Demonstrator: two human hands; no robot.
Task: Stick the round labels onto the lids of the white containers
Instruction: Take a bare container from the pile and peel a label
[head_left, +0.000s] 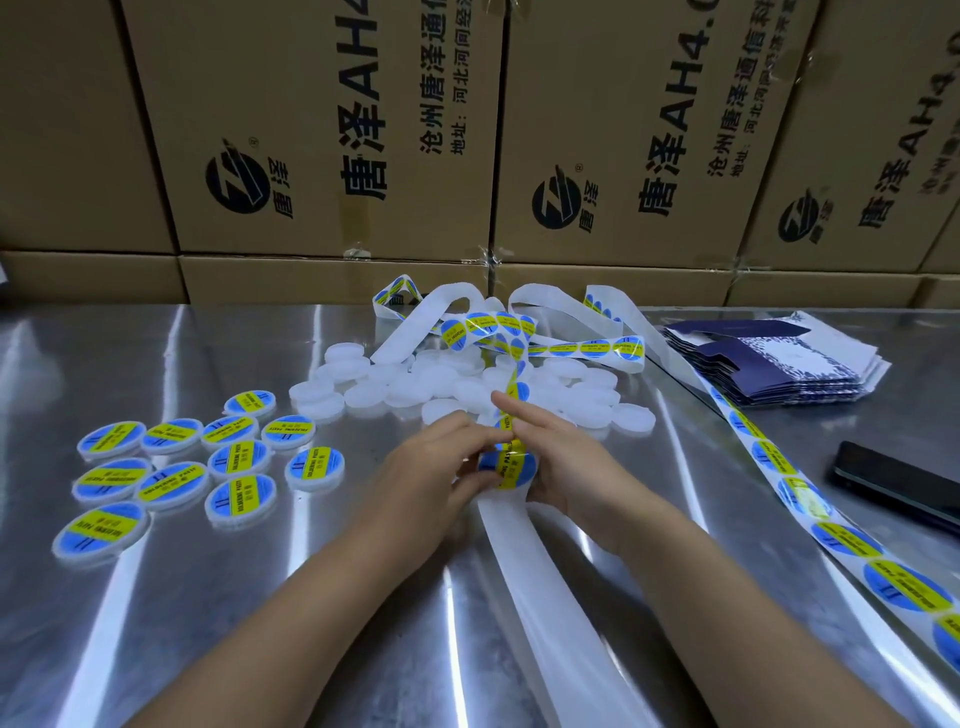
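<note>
One prob. light, stiff container (525, 486) near white pile (457, 389): right hand (566, 462) cups its rim, left hand (436, 462) pinches flimsy label (506, 465)

Left grip (435, 463) pinching, right grip (563, 465) cupped

Shiny metal table (182, 597), labelled containers (240, 457) left, plain white containers (467, 389) centre, label strip (795, 483), blue cartons (779, 358), phone (893, 480) right.

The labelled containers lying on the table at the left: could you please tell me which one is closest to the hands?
The labelled container at the group's right edge, nearest the left hand; all the others lie farther left.
</note>
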